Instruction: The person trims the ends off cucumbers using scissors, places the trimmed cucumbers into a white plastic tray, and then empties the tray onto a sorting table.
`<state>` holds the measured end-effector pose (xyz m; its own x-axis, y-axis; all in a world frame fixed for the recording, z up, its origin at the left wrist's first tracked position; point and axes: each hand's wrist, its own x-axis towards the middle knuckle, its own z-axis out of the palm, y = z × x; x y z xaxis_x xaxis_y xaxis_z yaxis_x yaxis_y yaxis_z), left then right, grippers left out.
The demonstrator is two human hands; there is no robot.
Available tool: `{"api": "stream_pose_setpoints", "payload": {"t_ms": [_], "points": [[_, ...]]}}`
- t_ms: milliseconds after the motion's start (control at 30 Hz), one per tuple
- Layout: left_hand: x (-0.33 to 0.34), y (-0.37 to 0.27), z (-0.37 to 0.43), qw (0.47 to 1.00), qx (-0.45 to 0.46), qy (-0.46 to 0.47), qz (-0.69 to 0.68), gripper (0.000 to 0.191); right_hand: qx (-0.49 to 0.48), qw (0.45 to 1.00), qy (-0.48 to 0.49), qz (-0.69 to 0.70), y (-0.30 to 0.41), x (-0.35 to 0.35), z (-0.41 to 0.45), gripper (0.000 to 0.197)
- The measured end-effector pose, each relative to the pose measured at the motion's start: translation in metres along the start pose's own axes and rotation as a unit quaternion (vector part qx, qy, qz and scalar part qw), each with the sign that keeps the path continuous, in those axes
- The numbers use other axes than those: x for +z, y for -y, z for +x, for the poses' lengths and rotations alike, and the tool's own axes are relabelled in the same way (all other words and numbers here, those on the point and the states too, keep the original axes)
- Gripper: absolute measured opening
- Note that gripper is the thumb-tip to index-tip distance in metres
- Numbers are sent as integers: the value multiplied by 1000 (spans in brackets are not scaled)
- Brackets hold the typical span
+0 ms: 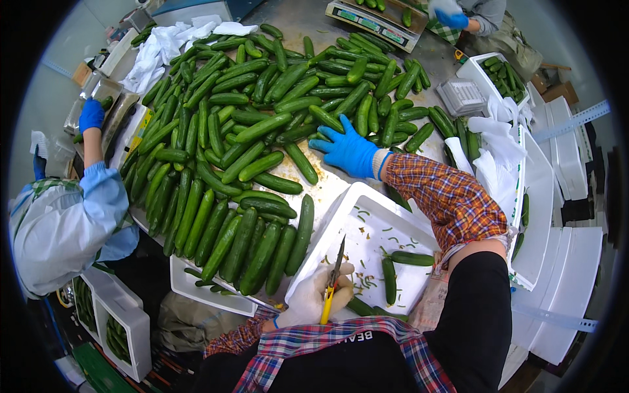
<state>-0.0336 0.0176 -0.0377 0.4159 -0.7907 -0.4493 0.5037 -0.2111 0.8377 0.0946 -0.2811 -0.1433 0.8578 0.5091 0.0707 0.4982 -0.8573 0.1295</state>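
Observation:
My left hand (314, 299), in a white glove, grips yellow-handled snips (328, 304) with the dark, narrow blades pointing away from me. It is over the near left side of a white foam box (358, 196). Inside the box lie a few cucumbers (389, 280) and scattered green and brown trimmings. Farther forward, my right hand (351, 150), in a blue glove, is spread with nothing in its grasp. Its fingers reach the near edge of a large cucumber pile (265, 125); whether they touch one, I cannot tell. Several cucumbers lie in a row (236, 245) left of the box.
A co-worker's blue-gloved hand (92, 115) holds a cucumber at the left. Another person's gloved hand (452, 19) is beside a weighing scale (376, 24) at the back. White cloths (167, 44), clear plastic trays (461, 96) and foam boxes (555, 294) surround the metal table.

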Motion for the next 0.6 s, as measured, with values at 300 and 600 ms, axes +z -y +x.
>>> {"api": "stream_pose_setpoints", "payload": {"t_ms": [300,600], "points": [[-2,-5,1,998,22,13,54,41,92,987,77,-106,-76,-5,7,19],[1,1,2,999,-14,13,-26,40,375,919,42,-111,-97,22,38,28]]}}
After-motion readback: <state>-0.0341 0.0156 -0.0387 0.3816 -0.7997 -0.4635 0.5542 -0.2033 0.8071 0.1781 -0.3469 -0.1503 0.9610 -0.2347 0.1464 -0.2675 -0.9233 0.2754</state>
